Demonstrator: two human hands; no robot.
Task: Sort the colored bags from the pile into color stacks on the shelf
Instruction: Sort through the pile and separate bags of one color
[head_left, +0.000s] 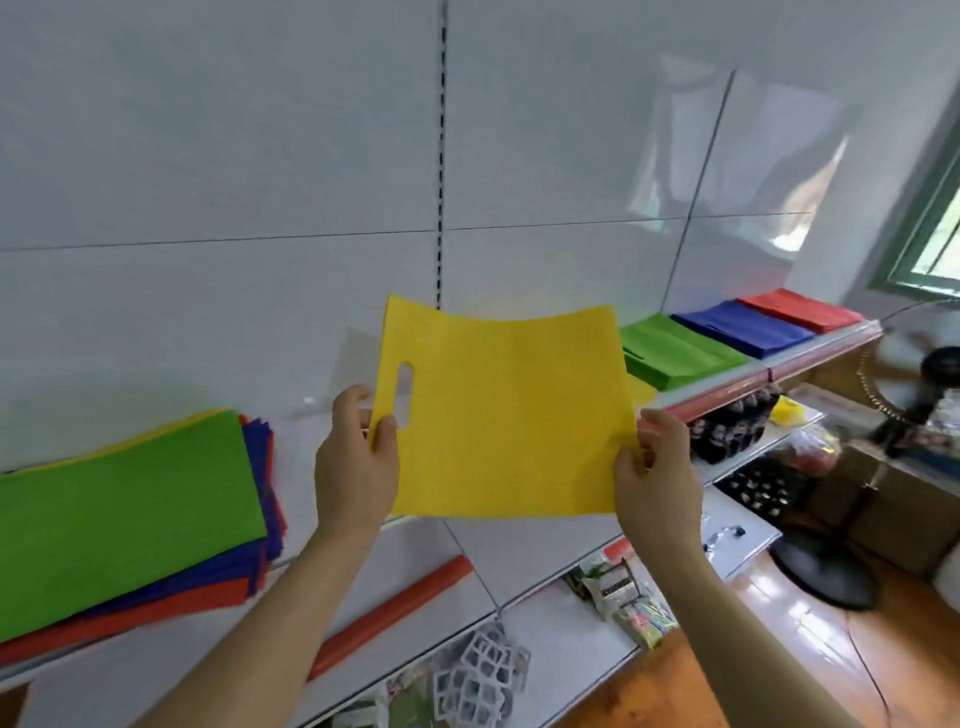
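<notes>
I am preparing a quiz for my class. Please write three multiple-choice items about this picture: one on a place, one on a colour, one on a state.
1. Where does the mixed pile of flat fabric bags lie?
A. left on the white shelf
B. on the floor
C. far right

2. Which colour is the top bag of that pile?
A. red
B. green
C. blue

3. How is the flat yellow fabric bag with the cut-out handle held?
A. by the left hand and the right hand, at opposite edges
B. by one hand
C. it lies flat

Key: 1 A, the pile lies at the left; 2 B, green shows on top; 3 A, fingers pinch both edges.
</notes>
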